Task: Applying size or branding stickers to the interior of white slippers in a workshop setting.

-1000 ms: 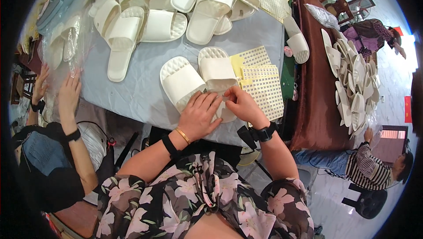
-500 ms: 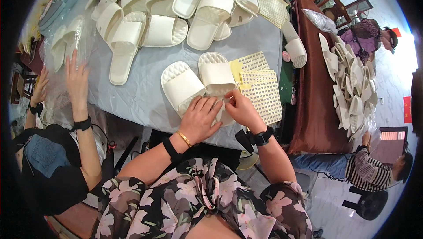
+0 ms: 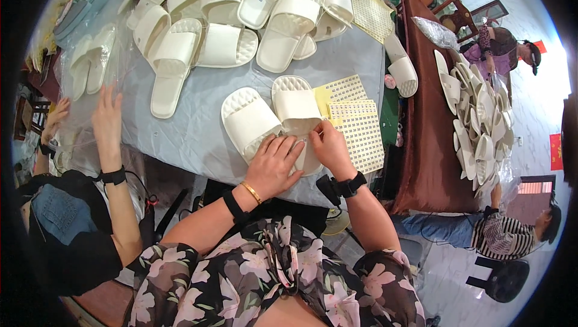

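Two cream slippers lie side by side before me, a left slipper (image 3: 247, 116) and a right slipper (image 3: 296, 104), both with toes pointing away. My left hand (image 3: 274, 161) rests palm down over their heel ends, its fingers stretched and slightly apart. At the inner sole of the right slipper, just below its strap, my right hand (image 3: 330, 149) has thumb and forefinger pinched together. Whatever is between those fingertips is too small or hidden to tell. Beside this hand lie yellow-backed sheets of small printed stickers (image 3: 358, 137), overlapping one another.
A heap of cream slippers (image 3: 229, 47) covers the table's far side. At left, a co-worker's hands (image 3: 107, 116) handle a clear plastic bag (image 3: 123, 56) near bagged slippers. Another sticker sheet (image 3: 370, 14) lies far right. More slippers (image 3: 481, 122) pile on a brown surface (image 3: 415, 170), with people beside it.
My right fingers have drawn closer together at the right slipper. The left co-worker's hands have come down slightly. A person in purple at far right has straightened and reaches toward the slipper pile.
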Motion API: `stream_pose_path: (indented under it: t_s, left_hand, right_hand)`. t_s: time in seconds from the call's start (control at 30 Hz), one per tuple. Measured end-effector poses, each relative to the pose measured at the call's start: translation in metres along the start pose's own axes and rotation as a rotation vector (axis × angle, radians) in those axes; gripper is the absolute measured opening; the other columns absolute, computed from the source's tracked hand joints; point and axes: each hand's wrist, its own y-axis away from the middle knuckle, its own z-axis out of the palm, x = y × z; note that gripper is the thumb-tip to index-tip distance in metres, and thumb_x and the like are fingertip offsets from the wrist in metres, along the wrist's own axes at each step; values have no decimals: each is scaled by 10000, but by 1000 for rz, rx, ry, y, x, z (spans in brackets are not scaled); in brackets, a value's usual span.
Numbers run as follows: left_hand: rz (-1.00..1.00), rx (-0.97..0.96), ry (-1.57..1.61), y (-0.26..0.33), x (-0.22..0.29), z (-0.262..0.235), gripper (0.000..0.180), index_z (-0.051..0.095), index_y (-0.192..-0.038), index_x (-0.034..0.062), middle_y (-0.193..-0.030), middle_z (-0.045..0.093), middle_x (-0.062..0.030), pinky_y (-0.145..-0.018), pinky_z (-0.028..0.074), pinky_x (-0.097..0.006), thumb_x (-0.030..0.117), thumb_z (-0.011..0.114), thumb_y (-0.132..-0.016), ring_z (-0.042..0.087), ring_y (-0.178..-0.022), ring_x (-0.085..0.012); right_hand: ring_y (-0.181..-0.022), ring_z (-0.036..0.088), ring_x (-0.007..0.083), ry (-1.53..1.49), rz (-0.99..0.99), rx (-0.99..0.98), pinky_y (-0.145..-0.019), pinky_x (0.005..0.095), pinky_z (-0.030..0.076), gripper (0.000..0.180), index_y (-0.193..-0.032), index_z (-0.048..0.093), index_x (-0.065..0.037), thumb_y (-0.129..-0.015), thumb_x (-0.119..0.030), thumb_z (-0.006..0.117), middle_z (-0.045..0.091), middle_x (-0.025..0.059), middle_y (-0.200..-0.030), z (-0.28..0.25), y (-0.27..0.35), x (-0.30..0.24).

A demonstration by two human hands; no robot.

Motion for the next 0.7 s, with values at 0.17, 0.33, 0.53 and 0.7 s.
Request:
stream_pose_path:
  t_s: [0.17,0.33,0.53,0.7]
  left_hand:
    - [4,0,-2,0,1,-3,625,552,-1291,65,-1261,541,-128,-1077,351,-463,326,722,-749,501,-1187,-291]
    - [-142,-43,449,-2,-12,-13,514,554,-1290,48,-1277,547,-142,-1061,370,-415,250,674,-833,515,-1178,-311]
    - [-219,116,684,5,-24,-43,333,632,-1177,39,-1126,645,-141,-948,462,-369,64,619,-845,598,-1079,-310]
    - [-186,124,431,29,-18,-51,312,658,-1111,49,-1065,664,-124,-869,500,-369,-2,646,-804,627,-986,-307]
  right_hand:
    - [-730,647,418,53,-12,-12,-660,477,509,173,-890,571,11,-866,-151,626,654,232,-751,-2,3,-4]
    - [-709,649,405,-18,3,3,-648,467,510,166,-926,578,9,-863,-135,630,658,220,-740,-6,8,-1]
    - [-694,632,343,-85,25,44,-647,418,504,158,-954,590,1,-858,-119,630,637,174,-747,-15,29,-5]
    - [-780,621,325,-71,-243,-44,-674,396,507,183,-1000,624,-71,-820,-60,658,592,122,-947,-13,58,-25]
